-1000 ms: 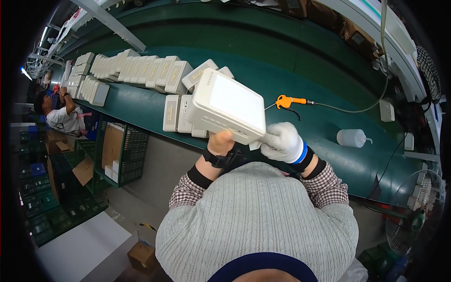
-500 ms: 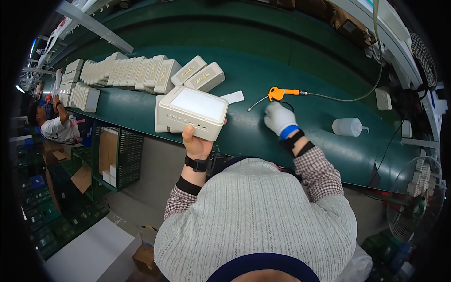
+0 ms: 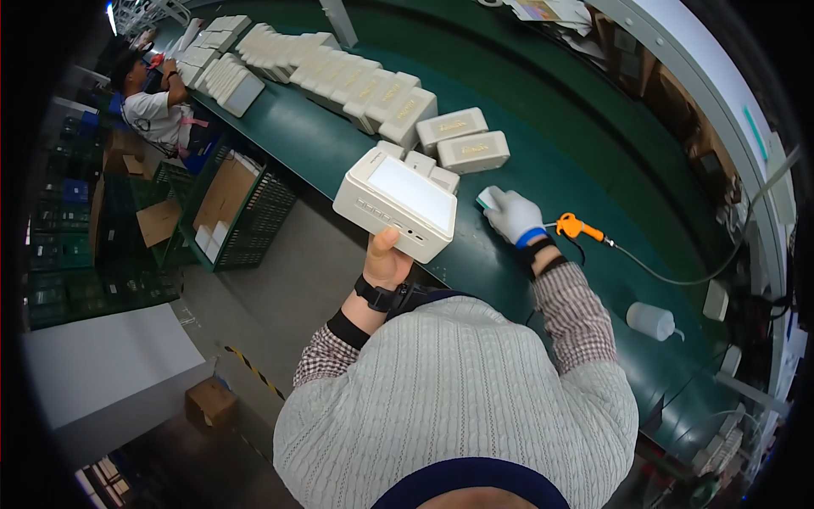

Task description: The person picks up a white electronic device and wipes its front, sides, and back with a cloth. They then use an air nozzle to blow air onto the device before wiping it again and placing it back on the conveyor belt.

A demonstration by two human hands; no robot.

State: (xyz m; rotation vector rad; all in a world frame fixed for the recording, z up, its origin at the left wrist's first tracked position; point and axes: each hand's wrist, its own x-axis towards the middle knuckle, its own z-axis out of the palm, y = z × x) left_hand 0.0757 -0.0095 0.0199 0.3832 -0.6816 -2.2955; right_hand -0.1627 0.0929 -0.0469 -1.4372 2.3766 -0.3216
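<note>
My bare left hand (image 3: 387,260) holds up a cream box-shaped electronic device (image 3: 398,208), thumb on its near side. The device has a bright white screen or panel on top and a row of small buttons and ports along the side facing me. My right hand (image 3: 517,219), in a white glove, is low over the green table, its fingers closed on a small white piece with a teal edge (image 3: 487,198); its kind I cannot make out. Just right of that hand lies an orange air blow gun (image 3: 581,227), its nozzle partly hidden by the wrist.
More cream devices (image 3: 407,114) stand in a long row at the far left; a few lie behind the held one. A white squeeze bottle (image 3: 651,321) lies on the right. A green crate (image 3: 246,225) is left of the table. Another person (image 3: 157,106) works at far left.
The view has turned, so the table slants differently. My right hand has moved left from beside the blow gun and now has the white piece. The device stays raised in my left hand.
</note>
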